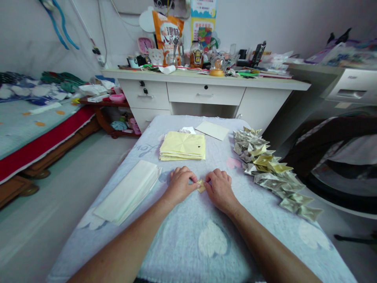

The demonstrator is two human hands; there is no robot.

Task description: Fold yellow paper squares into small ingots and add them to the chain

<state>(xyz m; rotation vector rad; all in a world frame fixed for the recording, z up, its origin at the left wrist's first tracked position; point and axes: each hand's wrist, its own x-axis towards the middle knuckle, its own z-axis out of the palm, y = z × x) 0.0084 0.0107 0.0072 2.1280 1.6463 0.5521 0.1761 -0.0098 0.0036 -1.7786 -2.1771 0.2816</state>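
Note:
A small folded piece of yellow paper point(201, 186) lies on the cloth-covered table, between my two hands. My left hand point(182, 183) pinches its left edge with thumb and index finger. On the opposite edge, the fingers of my right hand point(219, 189) grip the same piece. Just beyond them sits a stack of yellow paper point(182, 146) with crease lines on its top sheet. To the left is a slanted stack of long pale paper point(129, 190). Rows of folded paper pieces point(266, 167) with pointed tips run down the right side of the table.
A pale flat sheet point(212, 130) and a crumpled white paper point(187, 130) lie at the table's far end. Behind stands a cluttered white desk point(206, 93). At left is a bed point(44, 125); at right, a washing machine point(350, 157) stands close to the table.

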